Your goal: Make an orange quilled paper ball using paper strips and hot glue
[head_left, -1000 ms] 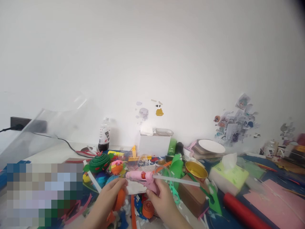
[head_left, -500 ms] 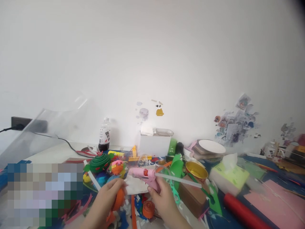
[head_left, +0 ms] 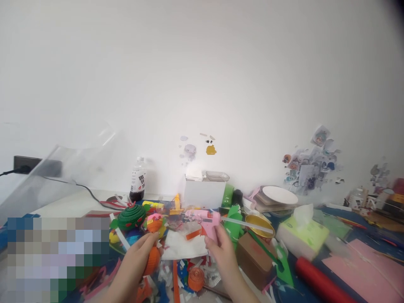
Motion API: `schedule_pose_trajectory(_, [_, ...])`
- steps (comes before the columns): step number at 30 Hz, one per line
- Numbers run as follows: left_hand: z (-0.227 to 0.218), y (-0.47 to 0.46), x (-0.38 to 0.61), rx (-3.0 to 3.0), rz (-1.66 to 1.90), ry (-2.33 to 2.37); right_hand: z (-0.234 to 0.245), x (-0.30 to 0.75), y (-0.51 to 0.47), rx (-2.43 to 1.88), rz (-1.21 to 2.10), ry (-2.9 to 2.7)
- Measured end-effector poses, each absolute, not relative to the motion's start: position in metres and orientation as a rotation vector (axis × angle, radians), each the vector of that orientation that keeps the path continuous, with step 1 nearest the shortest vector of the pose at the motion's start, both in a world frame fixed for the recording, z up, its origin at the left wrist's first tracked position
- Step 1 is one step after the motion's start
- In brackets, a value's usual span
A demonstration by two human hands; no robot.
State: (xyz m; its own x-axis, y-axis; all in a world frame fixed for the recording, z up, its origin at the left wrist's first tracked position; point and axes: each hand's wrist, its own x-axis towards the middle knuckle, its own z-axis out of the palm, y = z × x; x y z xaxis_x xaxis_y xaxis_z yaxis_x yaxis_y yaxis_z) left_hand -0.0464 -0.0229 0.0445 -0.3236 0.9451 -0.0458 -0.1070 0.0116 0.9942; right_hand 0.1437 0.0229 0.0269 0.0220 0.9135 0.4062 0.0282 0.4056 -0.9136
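Observation:
A pink hot glue gun (head_left: 212, 223) is gripped by its handle in my right hand (head_left: 223, 249). Its nozzle points left, and a long clear glue stick (head_left: 248, 224) juts out of its back end to the right. My left hand (head_left: 140, 251) is closed around an orange ridged paper piece (head_left: 153, 259), mostly covered by the fingers. Between the hands lies a white sheet (head_left: 181, 249). Just below it sits a coiled orange paper roll (head_left: 196, 279). A green ridged paper dome (head_left: 131, 216) and a pink-and-orange paper piece (head_left: 154, 223) stand beyond my left hand.
Paper scraps litter the table around the hands. A brown box (head_left: 255, 256), gold bowl (head_left: 260, 225), tissue pack (head_left: 304, 231) and red roll (head_left: 325, 282) lie to the right. At the back stand a bottle (head_left: 138, 181) and a white box (head_left: 204, 193).
My right hand has carried the glue gun right and slightly away, off the white sheet's middle. My left hand has shifted a little left, still on the orange paper piece.

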Motion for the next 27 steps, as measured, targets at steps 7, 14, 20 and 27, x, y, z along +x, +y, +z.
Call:
schedule_pose_trajectory(7, [0.048,-0.025,-0.038,1.03,1.407,1.372,0.029,0.141,0.016,-0.885,0.9,-1.471])
schedule_pose_trajectory(14, [0.054,-0.026,-0.043,1.027,1.463,1.469,0.029,0.139,0.013,-0.929,0.912,-1.53])
schedule_pose_trajectory(20, [0.053,-0.022,-0.048,0.824,1.489,1.427,0.028,0.137,0.01,-0.898,0.911,-1.559])
schedule_pose_trajectory(27, [0.051,-0.022,-0.041,0.635,1.44,1.249,0.027,0.135,0.01,-0.916,0.813,-1.631])
